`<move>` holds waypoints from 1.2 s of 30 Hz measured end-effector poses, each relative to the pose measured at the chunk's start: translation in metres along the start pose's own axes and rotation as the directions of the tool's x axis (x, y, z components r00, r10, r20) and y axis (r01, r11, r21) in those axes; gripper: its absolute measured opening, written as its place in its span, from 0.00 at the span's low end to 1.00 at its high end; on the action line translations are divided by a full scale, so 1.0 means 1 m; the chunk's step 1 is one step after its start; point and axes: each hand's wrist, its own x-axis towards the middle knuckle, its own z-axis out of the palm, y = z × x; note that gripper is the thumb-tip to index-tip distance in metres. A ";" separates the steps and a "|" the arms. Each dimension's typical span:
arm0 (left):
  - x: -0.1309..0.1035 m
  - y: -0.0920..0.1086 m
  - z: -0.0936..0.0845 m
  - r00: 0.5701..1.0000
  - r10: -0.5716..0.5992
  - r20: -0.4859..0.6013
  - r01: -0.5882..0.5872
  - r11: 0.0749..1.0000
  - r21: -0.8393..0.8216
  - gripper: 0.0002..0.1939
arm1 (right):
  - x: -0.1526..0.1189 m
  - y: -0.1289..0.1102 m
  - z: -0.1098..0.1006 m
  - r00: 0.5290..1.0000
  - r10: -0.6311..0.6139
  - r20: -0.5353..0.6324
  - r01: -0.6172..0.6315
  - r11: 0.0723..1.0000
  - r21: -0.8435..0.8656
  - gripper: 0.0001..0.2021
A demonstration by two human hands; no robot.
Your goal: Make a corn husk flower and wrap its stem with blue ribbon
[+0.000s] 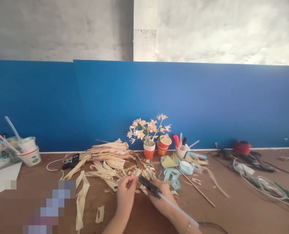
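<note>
My right hand (161, 196) is wrapped round a black hot glue gun (148, 186). A long translucent glue stick (179, 210) sticks out of its back end, over my wrist. My left hand (126, 192) is closed in a pinch close to the gun's front; whatever lies between its fingertips is too small to make out. Dried corn husks (110, 151) and cut husk scraps (144, 170) lie just beyond both hands. Behind them, pale husk-like flowers (139, 133) on green stems stand in stacked red-and-white paper cups (149, 152).
Right of the flowers stand another paper cup (162, 150) and a cup of pens (180, 151). Blue ribbon (175, 178) and a thin stick (203, 194) lie nearer. Cables (263, 185) spread at right. A white cup (31, 158) with glue sticks stands left. A blue partition (183, 104) closes the back.
</note>
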 end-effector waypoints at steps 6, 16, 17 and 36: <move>0.001 0.007 -0.004 0.999 0.039 -0.012 -0.039 0.999 -0.023 0.12 | 0.003 0.000 0.000 0.984 0.177 0.020 -0.178 0.978 0.107 0.08; 0.004 0.006 -0.009 0.994 0.098 0.041 -0.101 0.991 0.085 0.12 | 0.005 -0.024 -0.044 0.971 0.023 0.240 0.000 0.995 -0.096 0.04; 0.005 0.005 -0.010 0.998 0.069 -0.004 -0.069 0.996 0.051 0.12 | 0.003 -0.026 -0.052 0.966 0.031 0.255 0.030 0.973 -0.230 0.01; 0.006 0.008 -0.010 0.981 -0.120 -0.150 0.100 0.986 -0.137 0.14 | -0.003 -0.001 -0.079 0.890 0.420 -0.179 -0.398 0.524 -0.753 0.11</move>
